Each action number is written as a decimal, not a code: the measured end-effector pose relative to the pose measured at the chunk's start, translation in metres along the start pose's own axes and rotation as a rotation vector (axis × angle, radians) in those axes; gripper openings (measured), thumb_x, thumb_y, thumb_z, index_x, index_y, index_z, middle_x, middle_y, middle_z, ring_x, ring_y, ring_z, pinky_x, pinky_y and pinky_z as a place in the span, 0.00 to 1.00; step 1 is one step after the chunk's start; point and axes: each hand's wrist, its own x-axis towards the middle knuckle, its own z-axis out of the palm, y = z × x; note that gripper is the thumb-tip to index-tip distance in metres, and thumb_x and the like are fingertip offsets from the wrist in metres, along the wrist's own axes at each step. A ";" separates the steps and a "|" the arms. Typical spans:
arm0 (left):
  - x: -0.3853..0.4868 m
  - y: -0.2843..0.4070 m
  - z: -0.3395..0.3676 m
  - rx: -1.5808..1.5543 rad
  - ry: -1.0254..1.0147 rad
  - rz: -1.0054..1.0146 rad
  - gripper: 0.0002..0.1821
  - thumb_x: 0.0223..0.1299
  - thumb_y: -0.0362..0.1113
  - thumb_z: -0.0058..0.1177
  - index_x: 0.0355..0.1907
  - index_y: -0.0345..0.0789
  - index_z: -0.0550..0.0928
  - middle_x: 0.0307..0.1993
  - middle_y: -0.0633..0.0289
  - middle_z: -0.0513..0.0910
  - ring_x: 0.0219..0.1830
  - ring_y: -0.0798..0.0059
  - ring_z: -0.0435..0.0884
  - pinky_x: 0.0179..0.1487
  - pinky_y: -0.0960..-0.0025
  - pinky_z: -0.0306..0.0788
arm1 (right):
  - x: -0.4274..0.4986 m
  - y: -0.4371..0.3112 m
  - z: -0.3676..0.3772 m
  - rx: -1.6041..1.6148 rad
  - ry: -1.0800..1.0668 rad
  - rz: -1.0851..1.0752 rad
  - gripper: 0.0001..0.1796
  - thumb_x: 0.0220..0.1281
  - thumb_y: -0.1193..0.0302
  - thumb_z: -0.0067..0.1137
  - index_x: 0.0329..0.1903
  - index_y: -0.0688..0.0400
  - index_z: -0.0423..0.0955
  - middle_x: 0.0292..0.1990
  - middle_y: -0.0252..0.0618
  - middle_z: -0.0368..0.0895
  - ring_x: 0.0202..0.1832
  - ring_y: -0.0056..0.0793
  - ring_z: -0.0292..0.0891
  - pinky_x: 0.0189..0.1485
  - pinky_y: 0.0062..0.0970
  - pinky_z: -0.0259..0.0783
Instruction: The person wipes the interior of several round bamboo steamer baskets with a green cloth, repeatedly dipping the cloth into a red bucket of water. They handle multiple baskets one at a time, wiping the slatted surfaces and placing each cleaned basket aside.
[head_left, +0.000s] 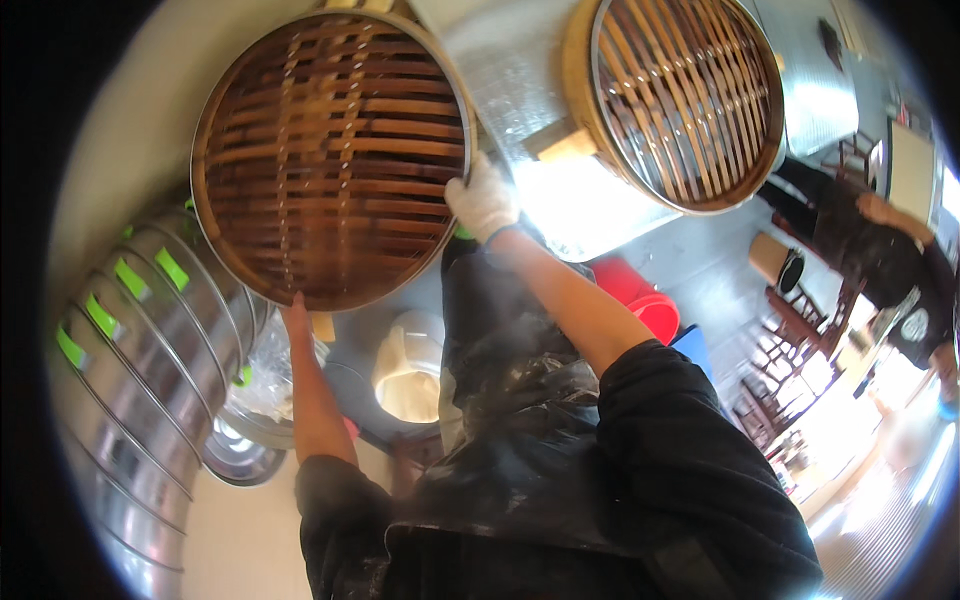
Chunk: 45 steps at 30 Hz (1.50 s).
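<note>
A large round bamboo steamer basket (337, 157) with a slatted bottom fills the upper left of the head view. My left hand (297, 315) grips its near rim; the thumb shows and the other fingers are hidden behind the basket. On the right side of the same rim, my right hand (484, 199) in a pale glove has hold of it. A second bamboo steamer basket (686, 105) rests at the upper right, apart from both hands, beside a shiny metal surface (495, 82).
Stacked metal pots or steamers (150, 352) with green tabs stand at the left. A white bucket (411, 367) and a red bucket (654, 316) are on the floor. A person (855, 225) in dark clothing is at the right, near wooden chairs (795, 352).
</note>
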 end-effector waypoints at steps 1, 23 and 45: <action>-0.004 0.009 0.001 0.045 0.017 0.060 0.36 0.71 0.33 0.54 0.77 0.24 0.60 0.72 0.49 0.71 0.71 0.58 0.73 0.74 0.61 0.65 | -0.003 0.000 -0.005 0.040 -0.014 0.001 0.33 0.64 0.56 0.57 0.65 0.62 0.65 0.54 0.64 0.80 0.55 0.60 0.82 0.60 0.49 0.77; -0.090 0.137 0.048 0.910 -0.473 0.265 0.26 0.80 0.51 0.46 0.36 0.29 0.82 0.33 0.54 0.87 0.22 0.67 0.84 0.22 0.67 0.77 | -0.026 0.106 -0.169 1.504 -0.588 0.109 0.29 0.58 0.77 0.61 0.65 0.61 0.72 0.55 0.41 0.80 0.57 0.35 0.78 0.63 0.35 0.75; -0.190 0.403 0.648 0.393 -0.257 0.993 0.26 0.83 0.50 0.39 0.73 0.36 0.69 0.64 0.47 0.79 0.64 0.46 0.78 0.67 0.52 0.70 | 0.304 0.139 -0.353 -0.902 0.826 -0.271 0.49 0.73 0.34 0.34 0.82 0.58 0.52 0.82 0.51 0.50 0.85 0.49 0.38 0.85 0.49 0.23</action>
